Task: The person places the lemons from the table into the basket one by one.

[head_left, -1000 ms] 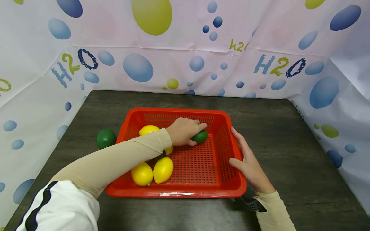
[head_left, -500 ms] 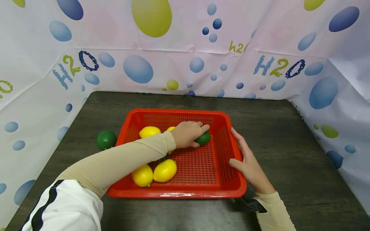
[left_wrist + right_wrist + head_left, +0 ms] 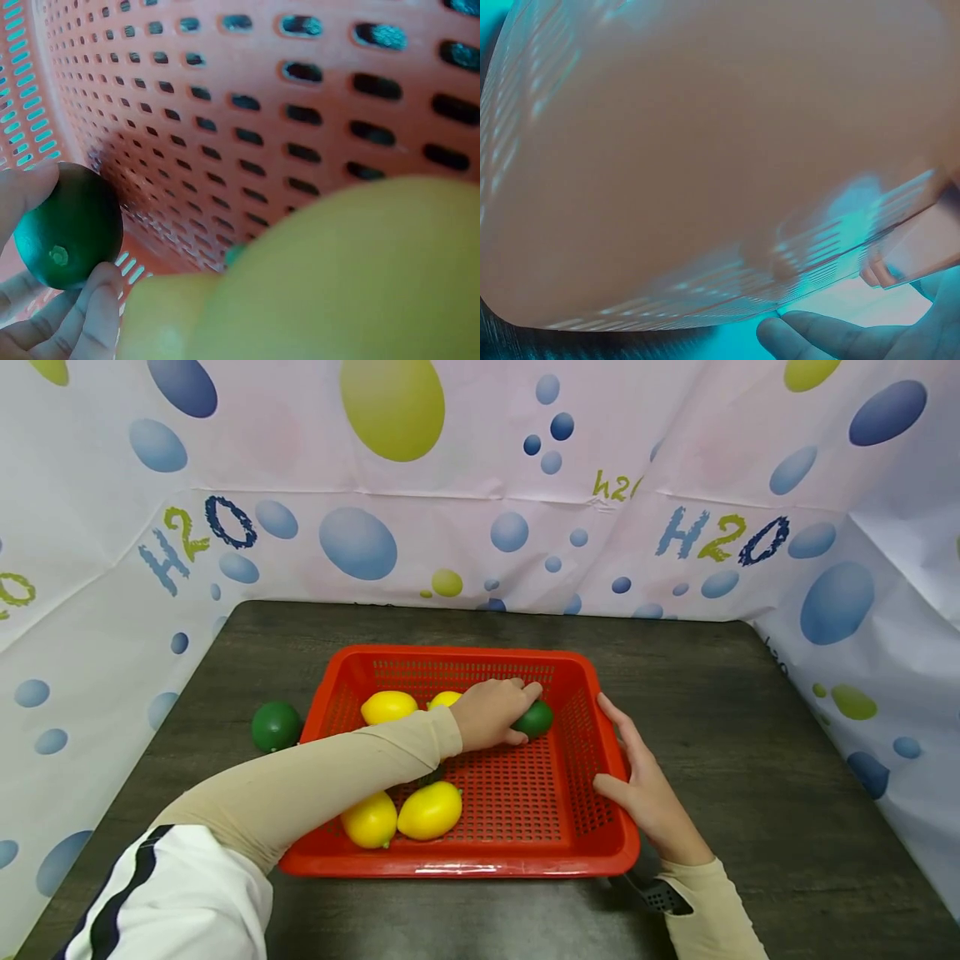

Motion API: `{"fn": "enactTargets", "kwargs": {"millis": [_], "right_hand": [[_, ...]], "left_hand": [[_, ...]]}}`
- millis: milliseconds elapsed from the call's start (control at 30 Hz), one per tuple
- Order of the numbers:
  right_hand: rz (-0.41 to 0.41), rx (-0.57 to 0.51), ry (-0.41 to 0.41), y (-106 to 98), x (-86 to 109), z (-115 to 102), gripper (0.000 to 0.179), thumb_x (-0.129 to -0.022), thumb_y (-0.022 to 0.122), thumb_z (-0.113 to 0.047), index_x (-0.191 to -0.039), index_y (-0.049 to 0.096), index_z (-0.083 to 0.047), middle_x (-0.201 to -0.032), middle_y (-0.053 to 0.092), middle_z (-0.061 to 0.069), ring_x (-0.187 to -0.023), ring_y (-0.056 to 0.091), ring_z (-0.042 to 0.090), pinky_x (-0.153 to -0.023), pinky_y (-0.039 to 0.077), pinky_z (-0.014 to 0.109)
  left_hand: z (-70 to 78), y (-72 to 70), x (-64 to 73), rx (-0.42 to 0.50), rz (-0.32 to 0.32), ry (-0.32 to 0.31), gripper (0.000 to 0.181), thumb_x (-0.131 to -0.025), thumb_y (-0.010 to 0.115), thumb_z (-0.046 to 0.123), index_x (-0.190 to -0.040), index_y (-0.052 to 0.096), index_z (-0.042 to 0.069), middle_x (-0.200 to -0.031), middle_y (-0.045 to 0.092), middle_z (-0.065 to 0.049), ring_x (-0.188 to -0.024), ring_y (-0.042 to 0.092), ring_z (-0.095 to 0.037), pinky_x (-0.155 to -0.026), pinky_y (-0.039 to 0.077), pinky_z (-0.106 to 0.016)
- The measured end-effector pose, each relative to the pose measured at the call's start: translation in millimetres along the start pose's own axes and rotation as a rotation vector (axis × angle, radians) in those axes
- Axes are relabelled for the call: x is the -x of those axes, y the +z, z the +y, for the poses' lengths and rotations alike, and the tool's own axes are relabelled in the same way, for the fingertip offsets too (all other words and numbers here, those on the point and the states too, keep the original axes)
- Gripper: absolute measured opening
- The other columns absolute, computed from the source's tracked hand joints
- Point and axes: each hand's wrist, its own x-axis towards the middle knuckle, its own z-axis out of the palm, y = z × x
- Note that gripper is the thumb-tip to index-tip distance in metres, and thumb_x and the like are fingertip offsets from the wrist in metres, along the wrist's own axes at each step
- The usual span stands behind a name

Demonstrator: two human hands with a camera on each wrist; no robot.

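My left hand [image 3: 491,714] is inside the red plastic basket [image 3: 457,867], holding a dark green lime [image 3: 536,719] between thumb and fingers. In the left wrist view the fingers are around the lime [image 3: 69,225] near the perforated wall, its stem end facing the camera. Along the basket's right side, my right hand [image 3: 652,797] has its thumb over the rim and its fingers along the outside. Yellow lemons [image 3: 430,811] lie in the left part of the basket. Another dark green fruit there is mostly hidden under my left forearm.
A round dark green fruit [image 3: 276,726] sits on the dark wooden table [image 3: 690,693], just left of the basket. A white cloth [image 3: 465,468] with a blue and green bubble print hangs behind and at both sides.
My left hand and the lime have shifted slightly right and toward me. The front right lemon has rolled to a flatter position. My right hand stays at the rim.
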Motion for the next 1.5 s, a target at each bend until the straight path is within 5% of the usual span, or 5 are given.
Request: {"fn": "enactTargets", "kwargs": {"millis": [467, 867, 1100, 1500], "right_hand": [[0.004, 0.005, 0.01, -1, 1.1, 3, 0.094, -0.09, 0.046, 0.012, -0.167, 0.014, -0.032, -0.148, 0.04, 0.028, -0.117, 0.06, 0.049, -0.079, 0.062, 0.049], [-0.012, -0.016, 0.001, -1, 0.6, 3, 0.094, -0.091, 0.045, 0.013, -0.167, 0.013, -0.031, -0.148, 0.039, 0.03, -0.117, 0.06, 0.049, -0.079, 0.062, 0.05], [-0.014, -0.022, 0.0, -1, 1.0, 3, 0.093, -0.091, 0.045, 0.013, -0.167, 0.013, -0.031, -0.147, 0.039, 0.031, -0.117, 0.059, 0.05, -0.078, 0.062, 0.05], [-0.012, 0.009, 0.0, -3, 1.8, 3, 0.093, -0.092, 0.045, 0.012, -0.167, 0.012, -0.031, -0.147, 0.04, 0.029, -0.119, 0.06, 0.045, -0.08, 0.062, 0.047]], "left_hand": [[7.3, -3.9, 1.5, 0.072, -0.013, -0.043, 0.047, -0.092, 0.079, 0.017, -0.13, 0.057, 0.002, -0.116, 0.067, -0.012, -0.096, 0.066, -0.022, -0.083, 0.057, -0.031], [15.7, -7.6, 5.0, -0.079, 0.016, -0.044, 0.036, -0.093, 0.078, 0.016, -0.124, 0.068, 0.001, -0.108, 0.065, -0.012, -0.09, 0.069, -0.022, -0.077, 0.06, -0.032], [16.5, -10.9, 7.5, -0.092, 0.018, -0.051, 0.032, -0.094, 0.076, 0.016, -0.122, 0.07, 0.003, -0.107, 0.063, -0.011, -0.085, 0.067, -0.021, -0.074, 0.059, -0.031], [25.3, -35.3, 12.5, -0.163, 0.036, -0.037, 0.033, -0.094, 0.076, 0.019, -0.123, 0.068, 0.005, -0.106, 0.059, -0.009, -0.084, 0.064, -0.02, -0.069, 0.056, -0.027]]}}
